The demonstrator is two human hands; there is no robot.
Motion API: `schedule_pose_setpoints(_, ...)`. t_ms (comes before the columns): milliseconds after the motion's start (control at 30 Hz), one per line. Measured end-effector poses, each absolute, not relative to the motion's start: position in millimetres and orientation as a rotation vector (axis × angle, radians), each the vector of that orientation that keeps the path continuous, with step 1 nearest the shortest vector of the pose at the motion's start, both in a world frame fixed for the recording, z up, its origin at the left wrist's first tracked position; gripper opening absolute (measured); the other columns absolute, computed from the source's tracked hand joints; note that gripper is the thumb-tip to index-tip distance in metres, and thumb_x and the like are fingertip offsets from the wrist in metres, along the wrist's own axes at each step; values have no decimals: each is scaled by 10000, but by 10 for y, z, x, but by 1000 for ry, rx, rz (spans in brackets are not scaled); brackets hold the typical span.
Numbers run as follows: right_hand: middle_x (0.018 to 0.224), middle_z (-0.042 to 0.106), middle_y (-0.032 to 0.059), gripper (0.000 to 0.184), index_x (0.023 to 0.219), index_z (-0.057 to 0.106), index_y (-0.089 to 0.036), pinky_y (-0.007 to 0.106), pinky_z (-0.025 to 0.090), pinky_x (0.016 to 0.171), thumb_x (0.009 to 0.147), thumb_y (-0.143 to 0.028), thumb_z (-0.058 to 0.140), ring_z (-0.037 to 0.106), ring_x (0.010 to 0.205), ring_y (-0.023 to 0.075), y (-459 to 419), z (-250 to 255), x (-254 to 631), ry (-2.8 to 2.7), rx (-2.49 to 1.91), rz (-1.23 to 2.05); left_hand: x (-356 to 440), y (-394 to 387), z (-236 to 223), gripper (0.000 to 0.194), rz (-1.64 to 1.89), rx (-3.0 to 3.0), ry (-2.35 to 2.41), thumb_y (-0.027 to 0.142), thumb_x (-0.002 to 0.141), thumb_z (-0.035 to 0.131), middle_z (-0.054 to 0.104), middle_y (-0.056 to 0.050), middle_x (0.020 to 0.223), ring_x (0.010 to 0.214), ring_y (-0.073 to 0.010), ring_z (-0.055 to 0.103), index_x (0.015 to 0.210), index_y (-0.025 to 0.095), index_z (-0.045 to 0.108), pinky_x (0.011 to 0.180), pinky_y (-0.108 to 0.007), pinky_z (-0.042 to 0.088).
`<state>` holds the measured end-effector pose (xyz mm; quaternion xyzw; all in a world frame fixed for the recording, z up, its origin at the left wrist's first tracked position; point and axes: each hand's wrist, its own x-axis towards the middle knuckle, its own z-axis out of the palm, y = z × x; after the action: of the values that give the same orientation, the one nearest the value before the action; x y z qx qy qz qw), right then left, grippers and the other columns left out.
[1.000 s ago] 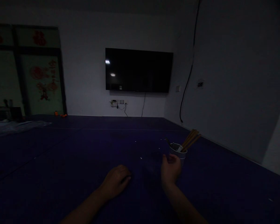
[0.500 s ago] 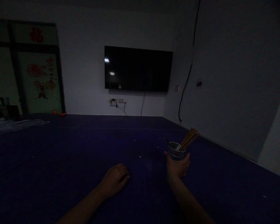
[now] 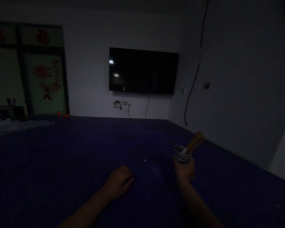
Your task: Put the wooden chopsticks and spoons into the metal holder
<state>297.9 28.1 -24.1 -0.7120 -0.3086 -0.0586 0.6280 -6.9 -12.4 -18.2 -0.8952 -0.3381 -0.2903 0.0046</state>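
Observation:
My right hand (image 3: 185,171) is wrapped round a grey metal cup (image 3: 182,156) from the near side. Several light brown chopsticks (image 3: 195,142) lean out of the cup to the right. A pale, flat handle with a hole (image 3: 184,151) and a thin dark utensil also stick up inside it; their lower ends are hidden. My left hand (image 3: 120,182) rests palm down on the dark purple surface (image 3: 92,152), to the left of the cup. Its fingers are loosely bent, with the thumb apart, and nothing shows in it.
Small white scraps (image 3: 144,160) dot the purple surface. A television (image 3: 143,71) hangs on the far wall above sockets (image 3: 122,103) and cords. On the right wall a black cable (image 3: 192,85) hangs down. Clear plastic sheeting (image 3: 21,126) and orange objects (image 3: 66,116) lie far left.
My right hand has closed further round the cup, its fingers now less spread. The view has turned slightly left. My left hand looks much the same.

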Motion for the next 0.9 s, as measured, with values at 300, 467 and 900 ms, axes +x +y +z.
schedule_pose_setpoints(300,1168,624,152,760,1234,514,-163,385,452,836,588,-520,691,591,1041,314,172,-52,2565,-971,-1462,28,-85,-99,-186,220,-1116,-2731,-1150,285,888,451,673,-68,956,913,-184,602,993,201,624,833,-339,491)
schedule_pose_setpoints(467,1172,624,155,760,1219,502,-146,417,455,897,570,-462,742,589,1068,303,102,-86,2074,-1207,-1198,379,-112,-66,-215,502,-1335,-2678,-1321,464,825,559,591,-108,1217,1125,-255,541,1267,236,487,951,-465,447)
schedule_pose_setpoints(900,1160,645,121,656,1164,534,-174,428,460,932,573,-305,786,594,1081,286,-162,-117,1617,-1466,-787,845,-3,-116,-118,846,-1874,-3011,-1195,437,660,746,521,-142,1326,1192,-274,510,1365,191,348,1010,-443,407)
